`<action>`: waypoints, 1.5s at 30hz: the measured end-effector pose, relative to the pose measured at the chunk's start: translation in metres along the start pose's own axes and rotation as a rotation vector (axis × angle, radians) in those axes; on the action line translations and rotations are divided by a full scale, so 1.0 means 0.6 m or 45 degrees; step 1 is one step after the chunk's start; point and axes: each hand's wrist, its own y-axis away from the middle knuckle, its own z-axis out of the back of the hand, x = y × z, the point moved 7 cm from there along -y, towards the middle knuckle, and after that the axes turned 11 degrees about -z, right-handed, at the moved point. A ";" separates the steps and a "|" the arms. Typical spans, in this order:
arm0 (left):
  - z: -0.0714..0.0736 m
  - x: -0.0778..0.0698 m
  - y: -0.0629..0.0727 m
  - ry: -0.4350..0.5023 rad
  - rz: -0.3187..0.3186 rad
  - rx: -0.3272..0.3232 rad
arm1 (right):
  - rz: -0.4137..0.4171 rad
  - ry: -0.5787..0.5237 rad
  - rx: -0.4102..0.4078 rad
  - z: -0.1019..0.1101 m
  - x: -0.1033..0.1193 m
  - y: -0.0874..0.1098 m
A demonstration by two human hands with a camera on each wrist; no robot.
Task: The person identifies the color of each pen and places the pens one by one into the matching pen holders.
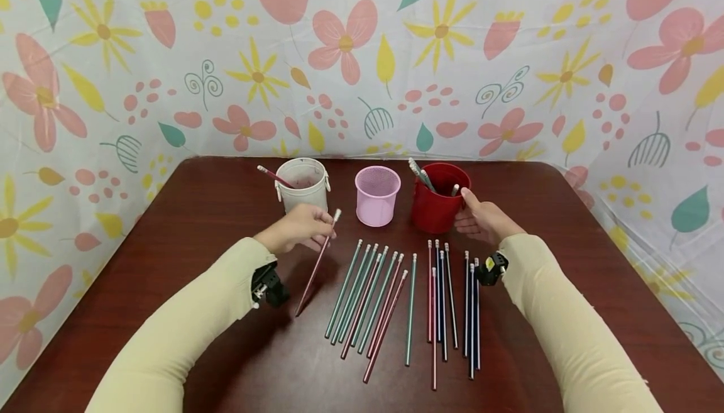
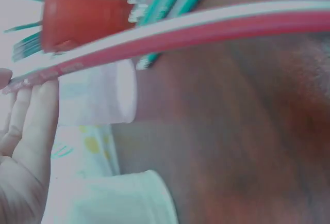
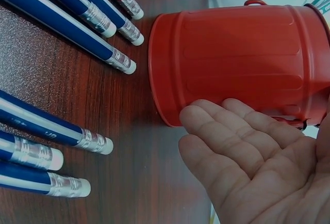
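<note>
My left hand (image 1: 305, 225) pinches a red pencil (image 1: 315, 269) near its eraser end, thumb on one side and fingers on the other. The pencil slants down toward the table, in front of a white bucket (image 1: 303, 196) that has one red pencil leaning in it. In the left wrist view the pencil (image 2: 206, 38) crosses above the blurred table. My right hand (image 1: 482, 217) is at the right side of a red bucket (image 1: 435, 212) with several green pencils in it. Its thumb lies at the rim; in the right wrist view its fingers (image 3: 247, 136) extend loosely beside the wall.
A pink mesh cup (image 1: 376, 202) stands between the two buckets. Several green and red pencils (image 1: 367, 300) lie in front of it, and several red and dark blue pencils (image 1: 452, 312) lie farther right. A patterned cloth (image 1: 362, 55) hangs behind the table.
</note>
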 end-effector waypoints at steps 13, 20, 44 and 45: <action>0.120 -0.118 0.058 0.783 -0.805 -0.675 | 0.011 0.007 -0.002 -0.001 0.000 0.001; 0.173 -0.183 0.094 0.838 -1.019 -1.001 | 0.012 -0.002 -0.004 -0.001 -0.001 0.000; 0.159 -0.115 0.039 0.342 -0.736 -1.185 | 0.008 -0.020 -0.033 0.001 -0.002 0.001; 0.157 -0.112 0.035 0.342 -0.727 -1.188 | 0.006 -0.024 -0.035 0.001 -0.002 0.000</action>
